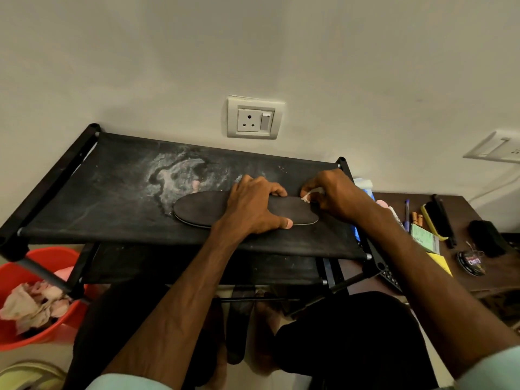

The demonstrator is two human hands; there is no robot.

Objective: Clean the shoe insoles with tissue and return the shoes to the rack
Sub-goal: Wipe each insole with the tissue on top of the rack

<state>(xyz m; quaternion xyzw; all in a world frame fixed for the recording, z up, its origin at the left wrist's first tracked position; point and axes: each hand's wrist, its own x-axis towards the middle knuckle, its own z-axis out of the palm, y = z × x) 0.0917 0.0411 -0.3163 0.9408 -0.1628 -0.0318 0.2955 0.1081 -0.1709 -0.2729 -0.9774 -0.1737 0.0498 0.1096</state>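
Partly hidden
The left hand (253, 206) covers the middle of the insole (197, 210); the right hand (334, 195) hides most of the tissue (307, 196).

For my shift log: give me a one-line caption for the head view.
Left hand grips a dark insole flat on the black rack while the right hand pinches tissue at its end.

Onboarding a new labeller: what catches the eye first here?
Centre, on top of the black rack: the left hand holds a dark insole flat while the right hand pinches a scrap of tissue at its end. Then the whitish stain on the rack behind, and the red tub of crumpled tissues at lower left.
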